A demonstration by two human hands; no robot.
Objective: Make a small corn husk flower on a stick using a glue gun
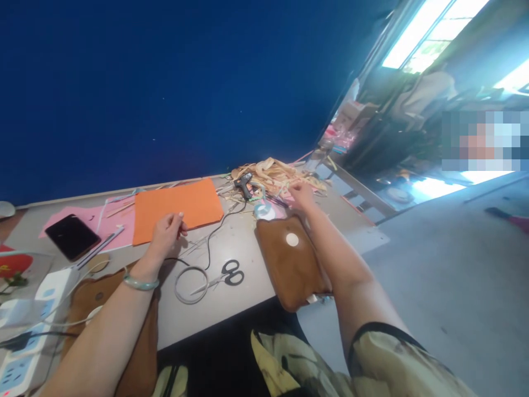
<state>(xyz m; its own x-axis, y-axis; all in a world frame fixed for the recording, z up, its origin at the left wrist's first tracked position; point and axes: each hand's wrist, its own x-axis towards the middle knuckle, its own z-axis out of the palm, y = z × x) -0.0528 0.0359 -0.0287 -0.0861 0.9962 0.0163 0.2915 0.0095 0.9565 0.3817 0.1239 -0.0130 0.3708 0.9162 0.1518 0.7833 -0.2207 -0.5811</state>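
Observation:
My left hand [167, 231] is curled with thumb and fingertips together, above the near edge of an orange sheet [177, 207]. What it holds, if anything, is too small to make out. My right hand [301, 196] reaches to the near side of a pile of pale strips [276, 171], its fingers bent together; their tips are unclear. Below that hand lies a brown leather-like piece [289, 264] with a white round patch. Beside the strips are a black glue gun [244, 184] and a roll of tape [264, 210].
Black-handled scissors [232, 273] lie across a grey ring [191, 285]. A black cord crosses the table [252, 292]. At left are a black phone [72, 237], a white power strip [31, 336] and another brown piece [142, 331] under my left forearm. A blue wall stands behind.

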